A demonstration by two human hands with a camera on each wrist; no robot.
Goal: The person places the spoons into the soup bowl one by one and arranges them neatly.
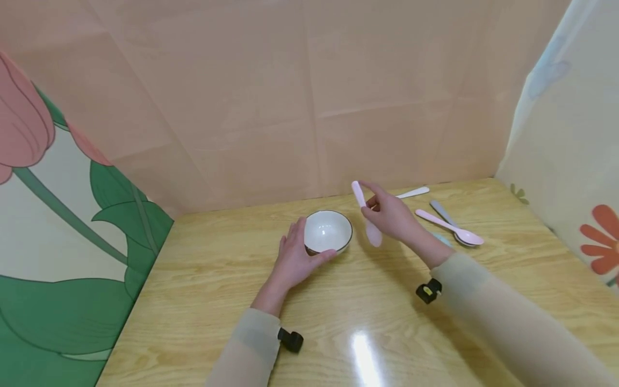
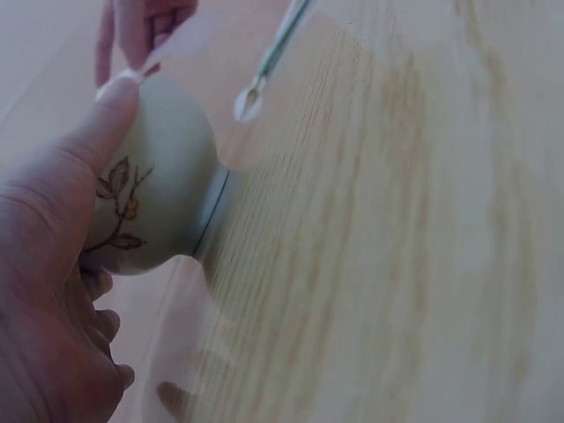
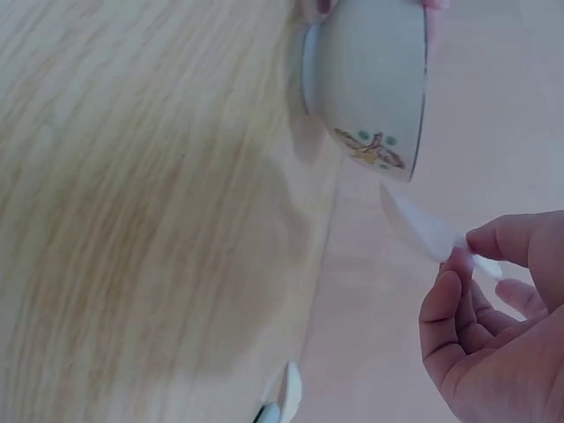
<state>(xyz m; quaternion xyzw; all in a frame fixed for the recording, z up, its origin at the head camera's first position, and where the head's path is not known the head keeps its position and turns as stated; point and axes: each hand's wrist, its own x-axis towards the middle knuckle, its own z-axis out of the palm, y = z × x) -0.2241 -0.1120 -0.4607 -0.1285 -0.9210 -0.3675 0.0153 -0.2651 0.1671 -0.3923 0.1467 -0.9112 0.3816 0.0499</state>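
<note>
A white bowl [image 1: 328, 228] with a dark rim stands upright on the wooden table. My left hand [image 1: 295, 260] grips its left side, the thumb along the near rim. In the left wrist view the bowl [image 2: 163, 189] shows a painted twig with leaves. Just right of the bowl, my right hand [image 1: 389, 215] pinches a pale pink spoon [image 1: 373, 234] between thumb and fingers, its handle pointing up and its scoop down. In the right wrist view this spoon [image 3: 412, 222] is held close to the bowl's rim, apart from it.
Right of my right hand lie another pink spoon [image 1: 466, 236], a grey-handled piece of cutlery [image 1: 442, 213] partly under it, and a white handle [image 1: 416, 192]. A light blue thing [image 1: 442, 239] is mostly hidden by my right wrist. A peach backdrop [image 1: 242, 134] rises behind the table.
</note>
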